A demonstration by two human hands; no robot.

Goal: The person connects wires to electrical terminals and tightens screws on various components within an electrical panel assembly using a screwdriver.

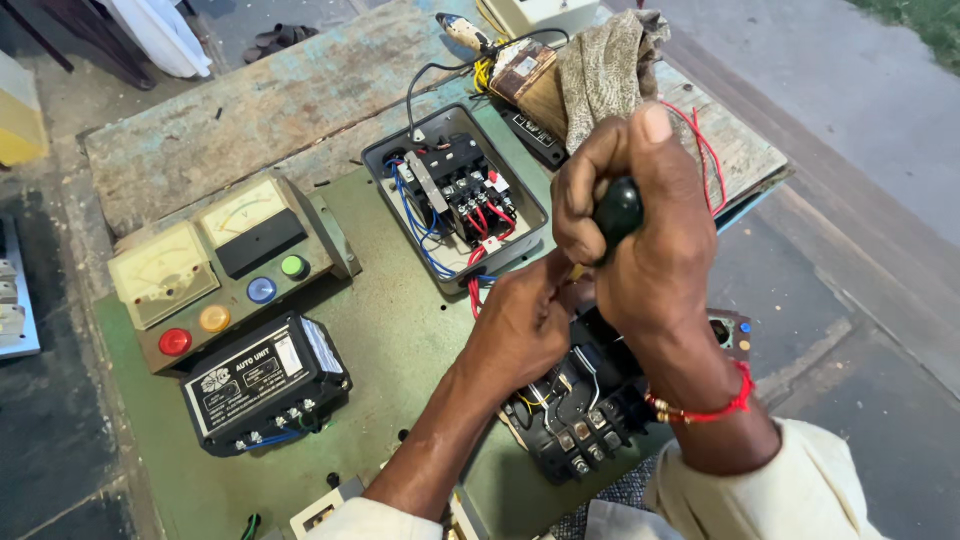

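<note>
Green-painted panel on an old wooden bench: right hand fisted tight around a dark screwdriver handle, bearing down for torque, while left hand pinches at the black contactor near the front edge, steadying it; 2 meters on the control box sit toward the left edge

On the tabletop – meter panel left, boxed unit before it, open wiring box centre, cloth behind – 4 things.
</note>
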